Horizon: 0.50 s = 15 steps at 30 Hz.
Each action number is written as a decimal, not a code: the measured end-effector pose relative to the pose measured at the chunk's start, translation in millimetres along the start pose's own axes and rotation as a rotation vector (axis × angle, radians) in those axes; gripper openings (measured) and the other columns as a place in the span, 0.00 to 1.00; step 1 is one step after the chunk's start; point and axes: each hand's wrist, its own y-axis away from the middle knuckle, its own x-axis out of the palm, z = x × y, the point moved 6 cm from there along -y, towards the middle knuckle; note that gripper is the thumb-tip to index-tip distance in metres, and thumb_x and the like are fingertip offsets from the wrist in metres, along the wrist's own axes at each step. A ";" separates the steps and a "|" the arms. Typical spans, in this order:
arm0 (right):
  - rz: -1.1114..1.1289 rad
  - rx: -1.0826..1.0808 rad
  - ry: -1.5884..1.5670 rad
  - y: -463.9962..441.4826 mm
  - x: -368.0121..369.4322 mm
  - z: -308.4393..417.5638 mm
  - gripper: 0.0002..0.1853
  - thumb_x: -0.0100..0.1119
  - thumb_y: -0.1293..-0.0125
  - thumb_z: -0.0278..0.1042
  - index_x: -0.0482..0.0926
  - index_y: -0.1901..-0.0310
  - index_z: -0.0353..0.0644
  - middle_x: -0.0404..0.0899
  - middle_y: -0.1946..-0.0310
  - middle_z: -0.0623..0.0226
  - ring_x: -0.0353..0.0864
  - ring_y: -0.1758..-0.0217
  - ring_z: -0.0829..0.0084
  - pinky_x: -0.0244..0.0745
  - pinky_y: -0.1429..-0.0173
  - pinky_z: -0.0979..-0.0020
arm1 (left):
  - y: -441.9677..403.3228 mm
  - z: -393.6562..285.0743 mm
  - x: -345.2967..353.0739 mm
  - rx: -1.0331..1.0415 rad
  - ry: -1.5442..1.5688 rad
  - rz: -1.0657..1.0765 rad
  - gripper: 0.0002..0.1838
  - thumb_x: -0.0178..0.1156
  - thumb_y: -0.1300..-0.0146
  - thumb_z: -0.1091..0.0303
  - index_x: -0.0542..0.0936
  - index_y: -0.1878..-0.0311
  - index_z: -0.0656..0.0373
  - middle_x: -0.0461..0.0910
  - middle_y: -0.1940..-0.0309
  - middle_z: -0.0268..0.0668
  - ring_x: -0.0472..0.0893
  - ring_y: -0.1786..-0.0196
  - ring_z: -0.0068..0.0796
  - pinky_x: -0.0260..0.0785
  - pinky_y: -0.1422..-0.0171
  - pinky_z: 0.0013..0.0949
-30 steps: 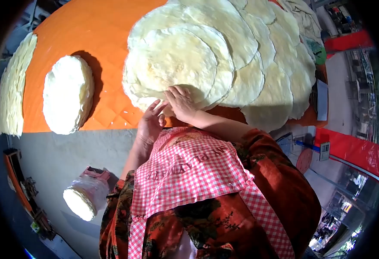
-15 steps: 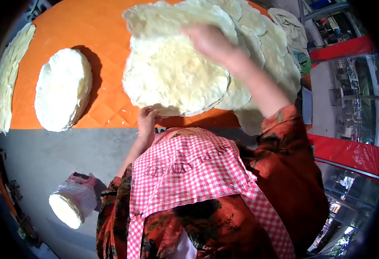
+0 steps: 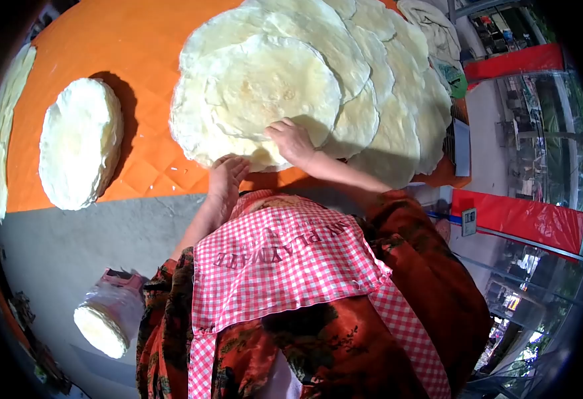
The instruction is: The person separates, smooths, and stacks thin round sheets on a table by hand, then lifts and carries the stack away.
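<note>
Thin top sheet (image 3: 275,73) is best handled lightly, near rim met by the half-curled right hand (image 3: 295,144); the left hand (image 3: 226,179) is loosely bent at the big stack's (image 3: 188,123) near edge, and whether either's pinching can't be told. Well down-left of the fingers, pale sheets (image 3: 97,331) are held in clear plastic (image 3: 120,302), probably.
</note>
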 end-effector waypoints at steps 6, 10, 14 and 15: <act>0.047 -0.055 -0.112 28.0 5.2 0.4 0.22 0.60 0.47 0.28 0.74 0.48 0.41 0.70 0.44 0.64 0.66 0.37 0.63 0.63 0.34 0.61 | -2.9 7.1 -4.2 0.015 0.079 -0.026 0.16 0.51 0.38 0.76 0.65 0.47 0.68 0.74 0.55 0.50 0.77 0.51 0.44 0.74 0.44 0.39; 0.092 -0.077 -0.108 33.5 5.0 -28.9 0.19 0.58 0.47 0.24 0.77 0.51 0.43 0.72 0.45 0.67 0.68 0.40 0.63 0.65 0.37 0.63 | 3.7 7.3 6.1 -0.067 0.087 -0.016 0.13 0.50 0.36 0.74 0.68 0.50 0.69 0.75 0.58 0.47 0.78 0.55 0.40 0.75 0.48 0.36; 0.129 -0.039 -0.231 31.8 6.4 -38.1 0.18 0.56 0.45 0.26 0.77 0.50 0.42 0.72 0.44 0.66 0.68 0.40 0.62 0.65 0.37 0.63 | -2.1 24.9 16.5 -0.254 -0.006 0.077 0.10 0.47 0.33 0.73 0.71 0.54 0.68 0.76 0.63 0.44 0.78 0.62 0.34 0.75 0.57 0.32; 0.141 -0.062 -0.196 33.1 7.6 -36.1 0.18 0.56 0.43 0.29 0.76 0.49 0.42 0.70 0.43 0.66 0.67 0.39 0.62 0.64 0.36 0.63 | -8.2 32.6 14.2 -0.265 -0.015 0.082 0.09 0.46 0.33 0.72 0.71 0.55 0.67 0.76 0.64 0.44 0.78 0.64 0.33 0.74 0.59 0.31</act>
